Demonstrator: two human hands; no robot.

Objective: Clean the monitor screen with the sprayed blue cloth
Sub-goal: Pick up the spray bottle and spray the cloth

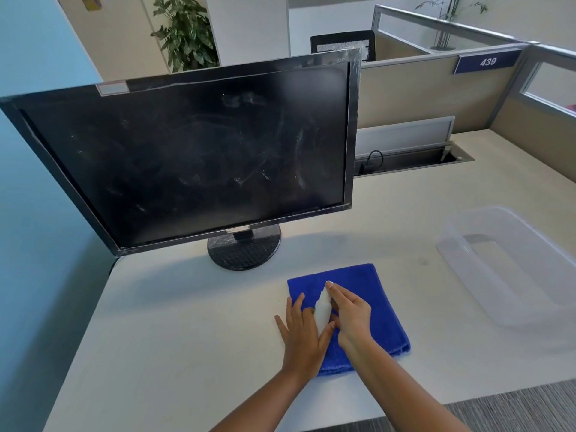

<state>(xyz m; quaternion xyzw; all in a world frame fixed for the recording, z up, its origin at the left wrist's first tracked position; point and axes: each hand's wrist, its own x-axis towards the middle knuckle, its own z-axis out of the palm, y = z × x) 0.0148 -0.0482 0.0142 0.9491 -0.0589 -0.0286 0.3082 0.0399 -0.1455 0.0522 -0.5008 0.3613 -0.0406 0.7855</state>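
Observation:
A black monitor stands on the desk at the left, its dark screen streaked with smudges. In front of it a folded blue cloth lies flat on the desk. My right hand holds a small white spray bottle over the cloth, nozzle pointing away from me, index finger on its top. My left hand rests flat with spread fingers on the cloth's left edge, beside the bottle.
A clear plastic bin sits on the desk at the right. Behind the monitor's right side is an open cable tray with a cord. Cubicle partitions rise at the back right; a blue wall runs along the left.

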